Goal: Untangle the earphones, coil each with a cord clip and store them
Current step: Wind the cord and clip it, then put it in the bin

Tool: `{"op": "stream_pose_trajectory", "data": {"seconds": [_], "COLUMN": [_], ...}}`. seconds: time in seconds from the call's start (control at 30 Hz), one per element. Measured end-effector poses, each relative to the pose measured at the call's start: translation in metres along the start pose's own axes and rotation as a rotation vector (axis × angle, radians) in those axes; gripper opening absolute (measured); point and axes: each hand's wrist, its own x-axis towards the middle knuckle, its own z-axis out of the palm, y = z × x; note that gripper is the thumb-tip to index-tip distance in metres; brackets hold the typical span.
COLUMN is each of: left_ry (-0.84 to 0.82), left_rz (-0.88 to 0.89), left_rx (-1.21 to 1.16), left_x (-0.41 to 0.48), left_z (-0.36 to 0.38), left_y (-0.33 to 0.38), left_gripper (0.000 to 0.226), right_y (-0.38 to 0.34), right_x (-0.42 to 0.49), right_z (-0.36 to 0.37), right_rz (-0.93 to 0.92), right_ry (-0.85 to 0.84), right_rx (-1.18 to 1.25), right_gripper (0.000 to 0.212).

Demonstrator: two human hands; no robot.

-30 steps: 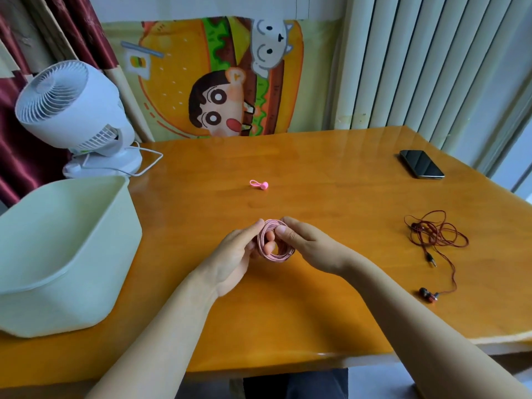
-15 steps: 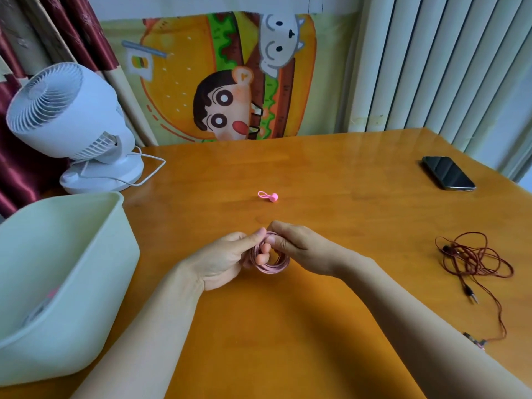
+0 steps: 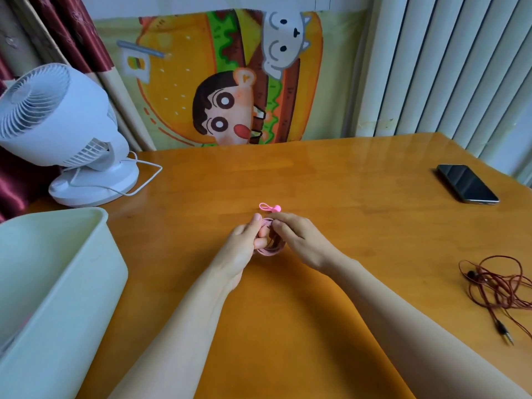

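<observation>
Holding coiled pink earphones (image 3: 270,249) over the middle of the shiny orange wood tabletop (image 3: 316,326), w/ both hands. Curling left hand (image 3: 244,250) fingers thru the loop; pinching the coil's top w/ right hand (image 3: 299,240) thumb & finger. Lying just past the fingertips: pink cord clip (image 3: 270,208). Lying far right in a messy heap, well apart: red earphones (image 3: 502,286). Resting back right: dark phone (image 3: 466,183), screen up. Standing at left: pale green tub (image 3: 66,283), w/ white fan (image 3: 57,131) behind it. Hanging on the back wall: cartoon burger poster (image 3: 230,82), red curtain (image 3: 74,33) at left, white blinds (image 3: 449,67) at right.
</observation>
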Motion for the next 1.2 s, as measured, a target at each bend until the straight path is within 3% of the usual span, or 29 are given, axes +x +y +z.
{"op": "stream_pose_trajectory", "data": {"seconds": [0.17, 0.3, 0.37, 0.5, 0.73, 0.87, 1.07, 1.2], "left_ry": [0.407, 0.612, 0.642, 0.667, 0.614, 0.489, 0.237, 0.097], "left_rz": [0.028, 0.100, 0.087, 0.027, -0.024, -0.038, 0.011, 0.047], "left_rx": [-0.018, 0.011, 0.003, 0.056, 0.052, 0.126, 0.167, 0.093], "left_x": [0.014, 0.025, 0.030, 0.032, 0.022, 0.003, -0.018, -0.017], "left_z": [0.004, 0.007, 0.007, 0.007, 0.015, 0.023, 0.025, 0.017], "left_y": [-0.009, -0.032, -0.039, -0.042, -0.036, -0.023, -0.024, -0.036], "left_gripper": [0.044, 0.046, 0.042, 0.043, 0.049, 0.044, 0.061, 0.048], "right_y": [0.035, 0.050, 0.053, 0.055, 0.026, 0.007, -0.001, -0.003], "right_x": [0.029, 0.047, 0.052, 0.052, 0.010, -0.023, -0.048, -0.050], "right_z": [0.012, 0.026, 0.030, 0.028, 0.031, 0.029, 0.023, 0.024], "right_rz": [0.127, 0.202, 0.167, 0.244, 0.018, -0.013, -0.104, -0.136], "right_ry": [0.275, 0.206, 0.191, 0.286, 0.497, 0.492, 0.485, 0.453], "right_rx": [-0.097, -0.395, -0.480, -0.380, -0.068, 0.048, 0.075, 0.092], "right_gripper": [0.040, 0.057, 0.046, 0.022, 0.011, 0.014, 0.017, 0.022]}}
